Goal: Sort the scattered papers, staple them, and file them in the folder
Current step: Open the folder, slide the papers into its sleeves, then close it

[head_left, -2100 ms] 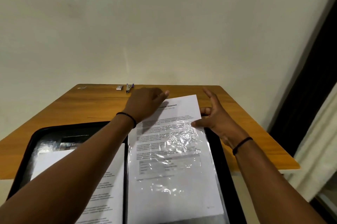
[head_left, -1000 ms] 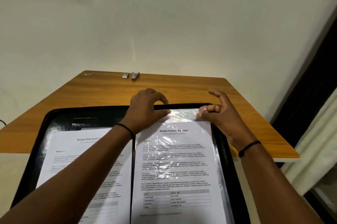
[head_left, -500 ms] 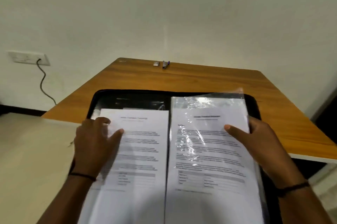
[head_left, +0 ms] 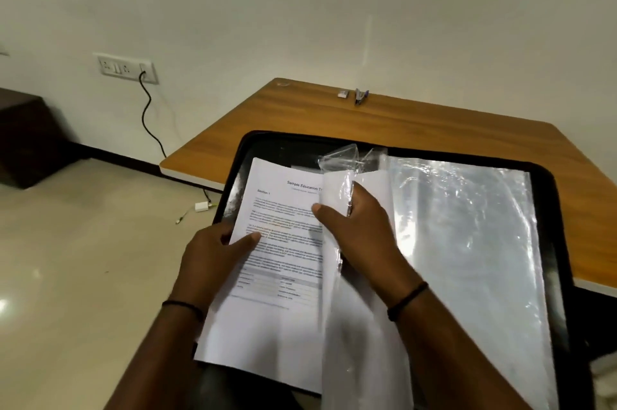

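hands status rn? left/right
Left hand: closed on the printed paper.
Right hand: closed on a plastic sleeve mid-turn.

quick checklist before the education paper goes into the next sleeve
1. Paper held: ok. The left hand pinches the left edge of the education paper.
2. Sleeve under control: ok. The right hand grips the turned plastic sleeve, which stands on edge near the spine.
3. Empty sleeve ready: cannot tell. The clear sleeve on the right looks empty, but glare hides its opening.
4. Paper stapled: cannot tell. No staple shows at this size.
5. Folder supported: not ok. The black folder overhangs the near edge of the table.
6. Stapler out of the way: ok. It lies at the table's far edge.
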